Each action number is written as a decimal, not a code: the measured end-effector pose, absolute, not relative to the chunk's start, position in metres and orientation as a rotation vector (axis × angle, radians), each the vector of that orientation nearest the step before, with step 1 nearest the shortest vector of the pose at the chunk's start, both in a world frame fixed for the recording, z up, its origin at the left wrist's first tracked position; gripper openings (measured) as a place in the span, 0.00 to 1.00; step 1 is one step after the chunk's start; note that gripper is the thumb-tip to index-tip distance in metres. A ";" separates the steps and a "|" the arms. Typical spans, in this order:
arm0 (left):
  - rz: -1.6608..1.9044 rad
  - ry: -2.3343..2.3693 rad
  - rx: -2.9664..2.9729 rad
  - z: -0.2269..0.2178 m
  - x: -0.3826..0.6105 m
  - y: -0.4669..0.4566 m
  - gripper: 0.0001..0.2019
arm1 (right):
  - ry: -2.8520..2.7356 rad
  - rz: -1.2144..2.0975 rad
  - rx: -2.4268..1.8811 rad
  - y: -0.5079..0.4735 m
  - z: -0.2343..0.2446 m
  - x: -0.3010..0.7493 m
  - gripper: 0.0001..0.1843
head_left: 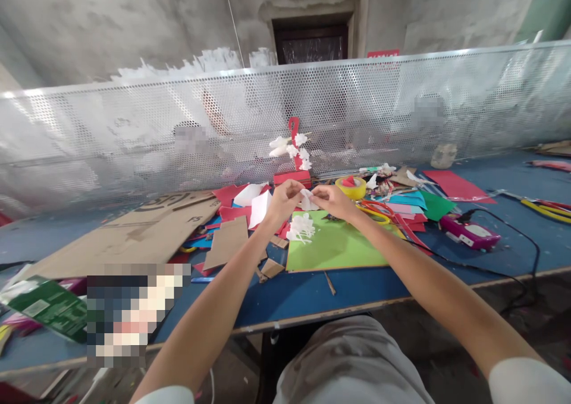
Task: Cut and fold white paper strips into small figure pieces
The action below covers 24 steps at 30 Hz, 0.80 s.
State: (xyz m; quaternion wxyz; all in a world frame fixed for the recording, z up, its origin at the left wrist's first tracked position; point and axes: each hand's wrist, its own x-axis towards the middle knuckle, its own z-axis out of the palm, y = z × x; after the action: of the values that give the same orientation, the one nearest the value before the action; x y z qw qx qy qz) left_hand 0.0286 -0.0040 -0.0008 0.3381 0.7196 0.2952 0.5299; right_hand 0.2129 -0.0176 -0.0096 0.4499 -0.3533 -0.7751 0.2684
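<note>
Both my hands meet over the far edge of a lime-green sheet [343, 252]. A small white piece [307, 200], which looks like thin paper, is pinched between them. The fingertips of my left hand [285, 199] close on its left side. My right hand [334, 200] grips it from the right. Just below, a cluster of small white cut pieces [301, 228] rests on the green sheet. Behind my hands stands a red upright strip [294, 131] decorated with white flowers [304, 154]. Fine detail of the held piece is hidden by my fingers.
Cardboard [147, 231] and red and white paper scraps cover the left. To the right are yellow tape [350, 188], coloured sheets, a purple device [470, 232] with a black cable, and yellow-handled pliers [546, 209]. A perforated metal panel [366, 112] runs along the back.
</note>
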 end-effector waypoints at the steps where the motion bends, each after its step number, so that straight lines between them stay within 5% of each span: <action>1: 1.391 0.784 1.888 -0.001 0.029 -0.004 0.07 | -1.913 0.692 -0.872 -0.019 -0.009 0.213 0.17; 11: 1.325 0.861 2.107 -0.001 0.029 -0.004 0.15 | -1.947 0.709 -0.883 -0.017 -0.010 0.212 0.15; 24: 1.273 0.951 2.217 0.000 0.022 -0.001 0.11 | -1.993 0.829 -0.912 -0.015 -0.011 0.216 0.12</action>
State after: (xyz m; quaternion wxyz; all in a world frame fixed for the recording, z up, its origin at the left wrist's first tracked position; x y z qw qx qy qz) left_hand 0.0224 -0.0007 0.0001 0.2056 0.7954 0.3412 0.4569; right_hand 0.2164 -0.0146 -0.0107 0.3884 -0.3586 -0.7837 0.3261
